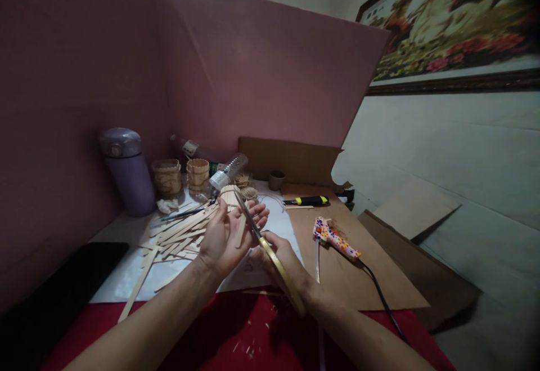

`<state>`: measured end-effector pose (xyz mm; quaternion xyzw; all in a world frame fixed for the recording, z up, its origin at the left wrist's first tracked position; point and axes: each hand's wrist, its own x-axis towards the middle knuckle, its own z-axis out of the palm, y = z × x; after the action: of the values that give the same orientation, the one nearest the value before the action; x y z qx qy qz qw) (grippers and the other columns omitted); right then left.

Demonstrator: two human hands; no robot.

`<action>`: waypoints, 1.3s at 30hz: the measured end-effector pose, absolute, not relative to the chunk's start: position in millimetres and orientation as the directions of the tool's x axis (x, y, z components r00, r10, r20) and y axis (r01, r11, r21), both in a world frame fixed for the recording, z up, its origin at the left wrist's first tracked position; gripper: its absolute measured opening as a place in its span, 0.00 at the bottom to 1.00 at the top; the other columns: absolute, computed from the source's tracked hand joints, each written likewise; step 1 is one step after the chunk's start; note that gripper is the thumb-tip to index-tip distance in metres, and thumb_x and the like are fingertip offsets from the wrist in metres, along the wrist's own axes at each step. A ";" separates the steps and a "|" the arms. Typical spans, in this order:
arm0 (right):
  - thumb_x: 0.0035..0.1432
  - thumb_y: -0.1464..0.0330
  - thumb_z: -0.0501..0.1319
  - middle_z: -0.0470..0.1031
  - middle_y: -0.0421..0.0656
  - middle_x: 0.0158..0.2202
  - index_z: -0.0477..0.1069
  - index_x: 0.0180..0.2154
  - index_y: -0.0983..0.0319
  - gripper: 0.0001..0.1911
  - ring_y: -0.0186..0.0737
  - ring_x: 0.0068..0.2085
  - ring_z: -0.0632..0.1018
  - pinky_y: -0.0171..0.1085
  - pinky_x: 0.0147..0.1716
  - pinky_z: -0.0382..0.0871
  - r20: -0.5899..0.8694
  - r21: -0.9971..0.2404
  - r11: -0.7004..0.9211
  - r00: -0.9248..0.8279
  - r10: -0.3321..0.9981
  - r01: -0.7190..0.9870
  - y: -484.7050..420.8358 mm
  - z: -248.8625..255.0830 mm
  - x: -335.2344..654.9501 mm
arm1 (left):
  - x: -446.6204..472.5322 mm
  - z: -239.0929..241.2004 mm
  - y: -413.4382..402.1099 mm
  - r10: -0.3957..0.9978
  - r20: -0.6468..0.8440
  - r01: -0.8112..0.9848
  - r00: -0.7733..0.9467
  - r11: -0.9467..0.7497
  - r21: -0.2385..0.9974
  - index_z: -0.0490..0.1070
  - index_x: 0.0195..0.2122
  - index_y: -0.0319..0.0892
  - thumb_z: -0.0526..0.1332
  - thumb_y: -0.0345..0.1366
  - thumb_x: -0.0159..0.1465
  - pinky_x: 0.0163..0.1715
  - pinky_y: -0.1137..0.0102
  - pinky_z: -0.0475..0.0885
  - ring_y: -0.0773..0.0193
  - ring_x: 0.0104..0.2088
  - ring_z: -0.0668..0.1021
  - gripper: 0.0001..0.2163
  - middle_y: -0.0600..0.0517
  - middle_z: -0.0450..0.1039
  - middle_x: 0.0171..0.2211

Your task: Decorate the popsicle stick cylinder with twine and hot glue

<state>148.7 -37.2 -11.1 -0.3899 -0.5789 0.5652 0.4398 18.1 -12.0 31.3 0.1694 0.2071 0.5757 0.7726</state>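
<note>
My left hand (230,233) is palm up with its fingers stretched out, and a short piece of craft stick (241,231) lies across the palm. In my right hand (282,258) is a pair of scissors (270,253) with gold handles. The blades look nearly closed and reach up over my left fingers. Just behind the left thumb stands a small cup covered in craft sticks (230,193), partly hidden. A loose pile of craft sticks (181,238) spreads on white paper to the left of my left hand.
Left are a purple flask (130,179) and two stick-covered cups (167,177). A plastic bottle (230,171) and twine balls (250,193) lie behind. On cardboard at right are a yellow-black utility knife (311,200) and a flowered glue gun (335,238) with a cord. Wood scraps dot the red cloth (228,331).
</note>
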 end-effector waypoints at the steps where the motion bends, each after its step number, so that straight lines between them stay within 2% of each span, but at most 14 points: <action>1: 0.38 0.50 0.71 0.64 0.35 0.23 0.67 0.33 0.64 0.29 0.29 0.23 0.62 0.30 0.22 0.58 0.067 -0.998 0.058 -0.310 0.948 -0.037 -36.8 -10.6 148.3 | 19.6 32.0 -10.7 0.962 -0.133 -0.820 0.239 0.274 0.503 0.67 0.45 0.32 0.43 0.49 0.68 0.45 0.56 0.74 0.50 0.43 0.79 0.25 0.35 0.75 0.39; 6: 0.37 0.47 0.70 0.62 0.35 0.23 0.67 0.34 0.66 0.32 0.28 0.23 0.59 0.30 0.21 0.55 0.053 -0.998 0.060 -0.309 0.950 0.014 -34.2 -9.9 147.3 | 23.0 32.2 -1.7 0.962 -0.139 -0.821 0.234 0.272 0.501 0.70 0.38 0.32 0.43 0.48 0.68 0.42 0.57 0.75 0.52 0.38 0.80 0.25 0.37 0.75 0.32; 12: 0.38 0.47 0.69 0.62 0.34 0.22 0.67 0.33 0.65 0.31 0.28 0.23 0.59 0.30 0.22 0.55 0.047 -0.997 0.061 -0.291 0.956 0.037 -34.5 -6.9 146.5 | 21.6 32.1 2.0 0.956 -0.148 -0.813 0.254 0.294 0.503 0.71 0.36 0.33 0.43 0.48 0.68 0.37 0.61 0.76 0.56 0.32 0.79 0.24 0.41 0.75 0.28; 19: 0.37 0.49 0.71 0.66 0.36 0.24 0.68 0.32 0.64 0.29 0.32 0.25 0.66 0.32 0.25 0.62 0.059 -0.997 0.069 -0.279 0.959 0.023 -32.1 -12.4 142.8 | 20.4 33.6 1.2 0.957 -0.162 -0.810 0.241 0.290 0.510 0.72 0.35 0.33 0.43 0.47 0.68 0.36 0.63 0.74 0.58 0.29 0.78 0.24 0.42 0.74 0.26; 25: 0.38 0.51 0.71 0.65 0.35 0.22 0.66 0.28 0.63 0.26 0.29 0.23 0.63 0.30 0.22 0.61 0.085 -0.992 0.101 -0.192 0.978 0.076 -28.0 -18.5 141.6 | 21.4 29.1 6.9 0.957 -0.132 -0.830 0.259 0.290 0.476 0.71 0.35 0.32 0.44 0.48 0.68 0.33 0.65 0.74 0.59 0.28 0.77 0.24 0.42 0.73 0.26; 28: 0.38 0.52 0.71 0.62 0.33 0.19 0.65 0.28 0.63 0.25 0.26 0.20 0.60 0.28 0.17 0.55 0.038 -0.996 0.053 -0.198 0.980 0.071 -29.1 -17.2 142.2 | 21.7 24.4 13.1 0.959 -0.142 -0.825 0.244 0.282 0.489 0.70 0.36 0.32 0.43 0.49 0.68 0.35 0.63 0.75 0.57 0.31 0.78 0.25 0.40 0.74 0.28; 31: 0.39 0.49 0.69 0.58 0.29 0.17 0.62 0.30 0.61 0.27 0.24 0.16 0.57 0.25 0.13 0.49 -0.046 -0.998 -0.051 -0.191 0.981 -0.023 -34.8 -13.0 143.6 | 17.9 19.1 22.1 0.976 -0.130 -0.816 0.176 0.218 0.535 0.70 0.36 0.33 0.43 0.48 0.68 0.39 0.63 0.74 0.55 0.36 0.79 0.24 0.38 0.74 0.31; 34: 0.41 0.43 0.65 0.56 0.28 0.17 0.61 0.34 0.59 0.30 0.22 0.14 0.54 0.23 0.12 0.46 -0.075 -0.980 -0.098 -0.135 0.988 -0.172 -38.4 -9.1 147.8 | 8.8 15.2 30.6 0.997 -0.029 -0.760 0.073 0.074 0.646 0.70 0.35 0.35 0.49 0.43 0.68 0.40 0.65 0.73 0.59 0.35 0.79 0.17 0.42 0.75 0.31; 37: 0.38 0.41 0.64 0.54 0.26 0.15 0.59 0.35 0.59 0.33 0.21 0.13 0.53 0.22 0.11 0.46 -0.089 -0.961 -0.084 0.007 0.996 -0.265 -32.4 -9.8 155.9 | 0.7 14.5 34.2 0.991 0.132 -0.577 -0.018 -0.118 0.809 0.71 0.35 0.36 0.62 0.38 0.60 0.31 0.72 0.71 0.66 0.29 0.77 0.08 0.48 0.75 0.29; 39: 0.38 0.42 0.65 0.54 0.25 0.15 0.58 0.35 0.58 0.33 0.22 0.13 0.54 0.23 0.10 0.47 -0.084 -0.947 -0.048 0.100 0.991 -0.318 -24.4 -13.0 162.5 | -0.3 15.3 32.3 0.976 0.219 -0.411 -0.019 -0.208 0.888 0.72 0.34 0.37 0.67 0.37 0.54 0.23 0.75 0.66 0.69 0.23 0.73 0.10 0.51 0.74 0.25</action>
<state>162.5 -24.4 -13.0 -0.4575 -0.3679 0.5611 0.5835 -0.3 32.3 15.3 0.4426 0.3190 0.6387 0.5427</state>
